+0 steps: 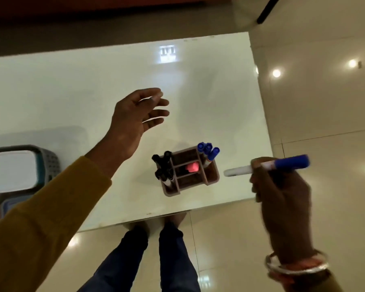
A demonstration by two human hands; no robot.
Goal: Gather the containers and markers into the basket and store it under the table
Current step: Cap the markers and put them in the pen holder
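A brown divided organiser [211, 175] stands on the white table [93, 91] near its front right corner. Black markers [163, 165] stand in its left slots, blue-capped markers [209, 151] in its back right slot, and a pink object [45, 167] — no. A pink object [192, 167] lies in a middle slot. My right hand [282, 197], just right of the organiser, is shut on a white marker with a blue cap [287, 163], held level. My left hand [135, 119] hovers open above the table, left of and beyond the organiser. A grey basket [49, 163] sits at the left edge.
A white lidded container [11, 171] rests in the basket, with a blue container [9, 205] in front of it. Glossy tiled floor [325, 102] lies right of and below the table. My legs and feet [156, 239] stand at the table's front edge. A dark furniture leg [268, 9] is at the top right.
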